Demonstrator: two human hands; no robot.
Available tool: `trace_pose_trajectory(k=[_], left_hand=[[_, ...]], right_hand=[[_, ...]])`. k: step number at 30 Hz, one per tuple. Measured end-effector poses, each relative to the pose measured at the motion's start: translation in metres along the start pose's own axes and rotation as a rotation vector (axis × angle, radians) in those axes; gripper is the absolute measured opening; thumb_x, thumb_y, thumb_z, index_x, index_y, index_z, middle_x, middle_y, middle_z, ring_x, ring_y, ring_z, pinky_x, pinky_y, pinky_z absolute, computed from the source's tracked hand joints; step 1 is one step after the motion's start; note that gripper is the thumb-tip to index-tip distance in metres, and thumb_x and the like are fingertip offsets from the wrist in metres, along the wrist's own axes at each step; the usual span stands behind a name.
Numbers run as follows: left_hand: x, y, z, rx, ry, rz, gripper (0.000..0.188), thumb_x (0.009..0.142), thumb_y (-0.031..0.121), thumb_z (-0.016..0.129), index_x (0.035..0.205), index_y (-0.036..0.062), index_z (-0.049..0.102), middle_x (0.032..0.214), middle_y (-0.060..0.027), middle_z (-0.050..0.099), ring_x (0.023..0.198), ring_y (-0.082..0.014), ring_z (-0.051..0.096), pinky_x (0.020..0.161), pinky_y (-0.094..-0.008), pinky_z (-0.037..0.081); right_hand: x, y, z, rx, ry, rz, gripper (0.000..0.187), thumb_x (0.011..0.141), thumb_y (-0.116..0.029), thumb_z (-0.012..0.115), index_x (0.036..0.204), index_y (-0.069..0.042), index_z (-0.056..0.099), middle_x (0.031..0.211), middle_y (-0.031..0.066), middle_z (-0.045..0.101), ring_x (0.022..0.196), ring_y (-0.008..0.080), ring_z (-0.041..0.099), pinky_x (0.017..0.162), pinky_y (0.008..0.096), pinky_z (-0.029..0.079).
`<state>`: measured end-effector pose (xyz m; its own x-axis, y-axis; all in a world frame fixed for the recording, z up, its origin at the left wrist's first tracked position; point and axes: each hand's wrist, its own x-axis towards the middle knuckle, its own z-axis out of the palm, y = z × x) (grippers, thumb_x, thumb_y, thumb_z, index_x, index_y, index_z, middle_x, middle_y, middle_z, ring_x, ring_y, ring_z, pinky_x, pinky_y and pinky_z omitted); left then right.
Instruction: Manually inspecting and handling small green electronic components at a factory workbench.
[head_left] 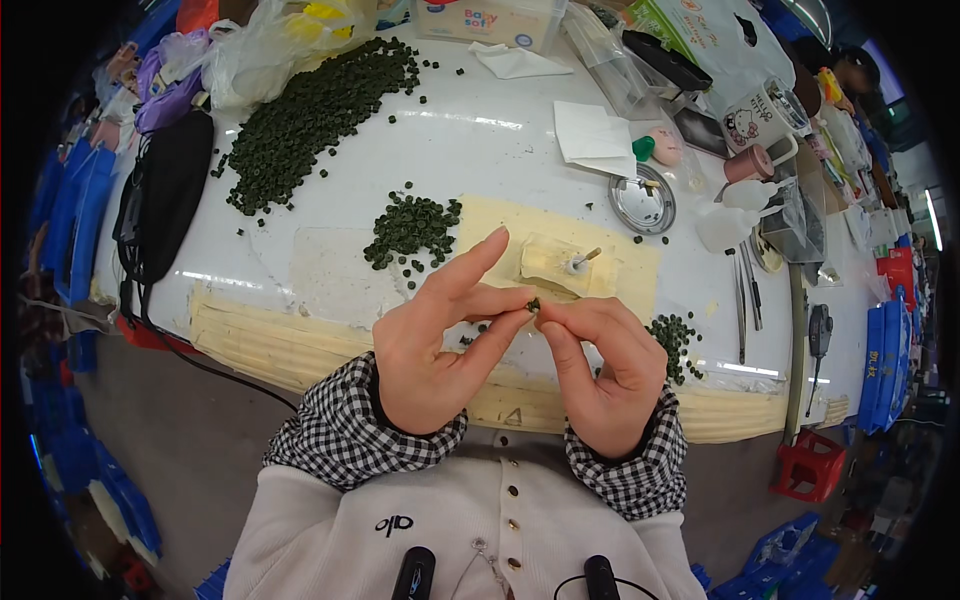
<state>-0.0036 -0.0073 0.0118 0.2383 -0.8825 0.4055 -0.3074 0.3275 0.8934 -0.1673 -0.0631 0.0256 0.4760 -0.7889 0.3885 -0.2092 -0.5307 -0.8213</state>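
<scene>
Near the table's front edge, my left hand pinches a small dark green piece between thumb and forefinger. The fingertips of my right hand meet the same piece from the other side, closed around it. Just beyond them a pale yellow block rests on a yellow sheet, with a small white fitting and a thin stick standing on it. Similar green pieces lie in a medium pile beyond my left hand and a smaller scatter beside my right.
A large heap of green pieces spreads at the back left, beside plastic bags and a black pouch. On the right are a round metal dish, tweezers, a white mug and folded tissues.
</scene>
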Motion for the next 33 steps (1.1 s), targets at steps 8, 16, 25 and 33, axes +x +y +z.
trace_pose_trajectory(k=[8, 16, 25, 33], left_hand=[[-0.002, -0.006, -0.001, -0.052, -0.027, 0.004, 0.051, 0.086, -0.008, 0.066, 0.133, -0.0038, 0.046, 0.099, -0.0153, 0.072, 0.091, -0.0162, 0.07, 0.081, -0.0259, 0.055], [-0.001, -0.001, -0.005, -0.143, -0.045, -0.065, 0.036, 0.085, -0.01, 0.066, 0.119, -0.0041, 0.057, 0.1, -0.0153, 0.07, 0.093, -0.0172, 0.067, 0.082, -0.0273, 0.054], [0.005, 0.0, -0.008, -0.073, -0.062, 0.015, 0.02, 0.084, -0.01, 0.066, 0.102, -0.0044, 0.069, 0.095, -0.0137, 0.069, 0.086, -0.0179, 0.066, 0.076, -0.0269, 0.052], [0.005, -0.003, -0.008, -0.131, -0.072, -0.014, 0.021, 0.084, -0.011, 0.065, 0.104, -0.0044, 0.069, 0.095, -0.0132, 0.069, 0.087, -0.0175, 0.065, 0.077, -0.0268, 0.052]], right_hand=[[-0.001, 0.0, -0.001, 0.019, -0.004, -0.023, 0.02, 0.085, 0.003, 0.068, 0.104, 0.002, 0.069, 0.094, 0.0143, 0.067, 0.082, 0.0226, 0.068, 0.073, 0.0281, 0.053], [-0.002, 0.004, -0.001, 0.107, -0.042, -0.033, 0.026, 0.085, 0.004, 0.068, 0.111, 0.002, 0.069, 0.096, 0.0135, 0.067, 0.083, 0.0206, 0.067, 0.074, 0.0266, 0.053], [-0.003, 0.005, 0.0, 0.135, -0.039, -0.043, 0.027, 0.084, 0.006, 0.068, 0.111, 0.003, 0.068, 0.096, 0.0141, 0.067, 0.084, 0.0205, 0.067, 0.075, 0.0265, 0.053], [-0.003, 0.003, 0.0, 0.113, -0.041, -0.043, 0.027, 0.084, 0.006, 0.068, 0.111, 0.003, 0.068, 0.097, 0.0139, 0.067, 0.084, 0.0204, 0.067, 0.075, 0.0264, 0.053]])
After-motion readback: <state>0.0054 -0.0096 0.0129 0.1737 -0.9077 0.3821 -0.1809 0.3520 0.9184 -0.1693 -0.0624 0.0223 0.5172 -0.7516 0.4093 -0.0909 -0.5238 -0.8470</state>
